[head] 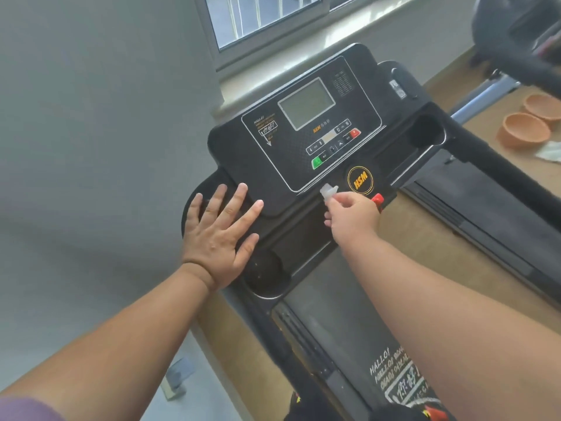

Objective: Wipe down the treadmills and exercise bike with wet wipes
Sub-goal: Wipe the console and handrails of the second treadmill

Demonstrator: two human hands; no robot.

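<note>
Grey walls (91, 117) and a window (261, 16) stand behind a black treadmill (303, 208). Its console (312, 129) has a grey screen (306, 103), a green button (317, 162) and a red button (354, 133). Below the screen is a round yellow logo (360, 180). The left hand (218, 235) lies flat on the left side of the console, fingers spread wide. The right hand (352, 214) pinches a small white wet wipe (328, 191) in its fingertips, touching the console just left of the logo. A red safety clip (378, 199) sits just right of that hand. Two orange bowls (525, 129) sit on the floor (485, 123) to the right, with something white and crumpled (549, 151) beside them. The walking belt (343, 323) runs under the arms.
</note>
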